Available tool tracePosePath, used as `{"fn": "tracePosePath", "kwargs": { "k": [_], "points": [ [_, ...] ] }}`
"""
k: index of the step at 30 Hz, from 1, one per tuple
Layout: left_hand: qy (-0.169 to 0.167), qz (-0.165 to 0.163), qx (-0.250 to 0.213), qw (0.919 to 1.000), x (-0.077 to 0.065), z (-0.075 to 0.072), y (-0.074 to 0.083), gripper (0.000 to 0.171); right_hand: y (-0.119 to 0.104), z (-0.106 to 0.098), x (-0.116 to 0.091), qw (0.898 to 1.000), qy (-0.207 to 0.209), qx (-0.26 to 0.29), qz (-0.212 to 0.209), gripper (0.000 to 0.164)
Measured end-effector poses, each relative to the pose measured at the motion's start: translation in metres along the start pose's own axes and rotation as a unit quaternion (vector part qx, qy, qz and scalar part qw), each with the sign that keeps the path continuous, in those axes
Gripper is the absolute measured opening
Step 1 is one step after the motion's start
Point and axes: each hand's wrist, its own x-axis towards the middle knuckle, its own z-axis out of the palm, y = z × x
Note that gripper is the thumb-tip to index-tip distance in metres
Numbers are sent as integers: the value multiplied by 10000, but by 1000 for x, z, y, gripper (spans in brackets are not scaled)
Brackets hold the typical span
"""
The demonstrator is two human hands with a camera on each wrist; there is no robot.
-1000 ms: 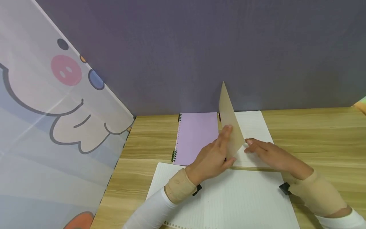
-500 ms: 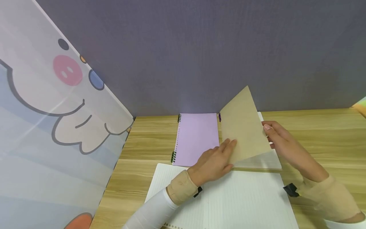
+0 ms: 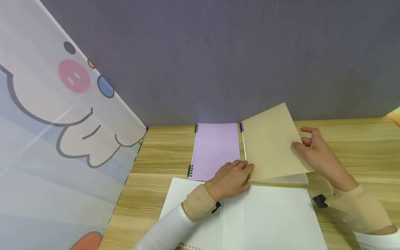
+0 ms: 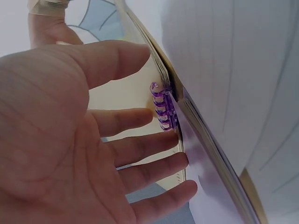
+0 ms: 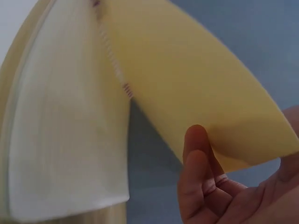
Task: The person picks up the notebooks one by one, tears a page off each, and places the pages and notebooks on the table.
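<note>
A loose-leaf notebook with a beige cover (image 3: 268, 142) and purple binding rings (image 4: 163, 109) lies at the back of the table. Its cover is partly raised on the right, over white pages (image 5: 65, 130). My right hand (image 3: 318, 158) holds the cover's free edge, thumb on the outside and fingers on the inner side. My left hand (image 3: 229, 178) rests at the notebook's lower left corner, fingers extended beside the rings. Part of the bound edge is hidden beneath it.
A lilac notebook (image 3: 217, 149) with green rings lies just left of the beige one. In front, a larger lined notebook (image 3: 275, 218) lies spread under my left forearm. A grey panel (image 3: 200, 62) rises behind the wooden table (image 3: 350, 142); a cartoon-printed sheet (image 3: 37, 146) hangs at the left.
The beige cover has swung from nearly upright down to the right, over the white pages. My right hand has moved right with it; my left hand has slid slightly down toward the lower corner.
</note>
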Motion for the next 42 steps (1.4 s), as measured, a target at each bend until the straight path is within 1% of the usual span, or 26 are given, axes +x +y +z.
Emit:
{"fn": "tracePosePath", "kwargs": {
  "k": [3,6,9,12,17,21,27,32,38,42],
  "points": [
    [-53,22,17,10000,0,0,0,27,9,-1,3,9992,118,-375,105,68],
    [-59,49,37,10000,-1,0,0,20,19,-3,7,9956,143,-909,193,66],
    [-38,68,35,10000,-1,0,-1,18,30,-5,10,9895,-26,-1420,253,63],
    [-38,78,34,10000,-2,0,-1,20,39,-4,13,9835,-374,-1740,341,64],
    [-142,56,98,9998,-1,0,1,30,48,-1,15,9767,-765,-1988,270,68],
    [-271,20,157,9995,-1,1,1,39,53,2,15,9709,-895,-2221,82,68],
    [-287,-3,230,9993,-1,2,1,41,57,6,16,9641,-1048,-2437,-138,72],
    [-268,28,279,9992,0,3,1,44,59,7,15,9642,-1135,-2395,-130,73],
    [-305,53,245,9992,-1,4,0,41,59,9,12,9657,-1145,-2328,-108,72],
    [-245,67,246,9994,0,2,-1,39,58,8,12,9655,-1136,-2340,-92,71]
  ]
}}
